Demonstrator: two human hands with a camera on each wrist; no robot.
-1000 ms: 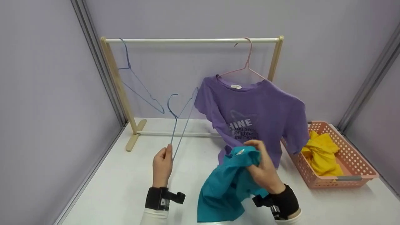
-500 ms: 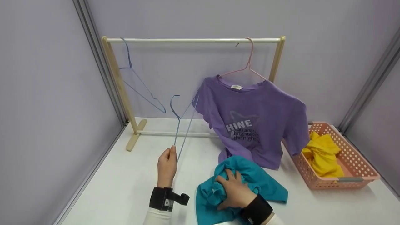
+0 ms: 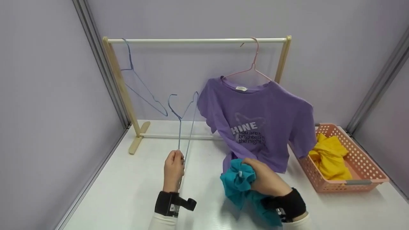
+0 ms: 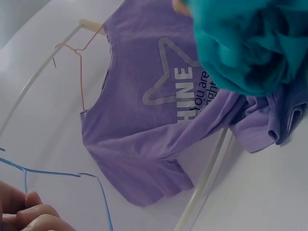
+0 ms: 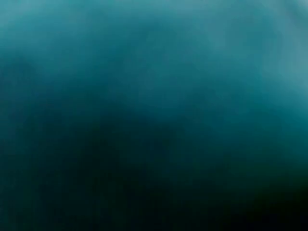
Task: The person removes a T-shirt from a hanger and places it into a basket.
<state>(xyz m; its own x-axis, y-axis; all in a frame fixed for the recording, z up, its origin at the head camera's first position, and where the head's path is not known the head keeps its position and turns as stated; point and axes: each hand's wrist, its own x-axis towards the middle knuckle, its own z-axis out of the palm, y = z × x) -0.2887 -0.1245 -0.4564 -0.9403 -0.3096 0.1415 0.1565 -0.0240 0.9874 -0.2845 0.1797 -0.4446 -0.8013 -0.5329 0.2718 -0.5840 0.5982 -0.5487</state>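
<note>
My left hand (image 3: 174, 169) grips one arm of a blue wire hanger (image 3: 180, 134), whose hook points up in the head view. To its right, my right hand (image 3: 268, 179) holds a bunched teal garment (image 3: 238, 179) by its gathered upper part, and the rest hangs below toward the wrist. A small white tag shows on the bunched cloth. In the left wrist view the teal garment (image 4: 250, 48) overlaps the lower part of a purple T-shirt (image 4: 139, 96). Teal cloth (image 5: 159, 72) fills the right wrist view, dark and blurred.
A clothes rack with a white rail (image 3: 191, 41) stands behind. The purple T-shirt (image 3: 274, 111) hangs there from a pink hanger (image 3: 254, 64), and a second blue hanger (image 3: 150, 92) hangs at left. A pink basket (image 3: 367, 159) with a yellow garment (image 3: 329, 156) sits at right.
The right hand pressed onto the spread teal garment on the table, then lifted it in a gathered bunch. The left hand has shifted slightly right with the hanger.
</note>
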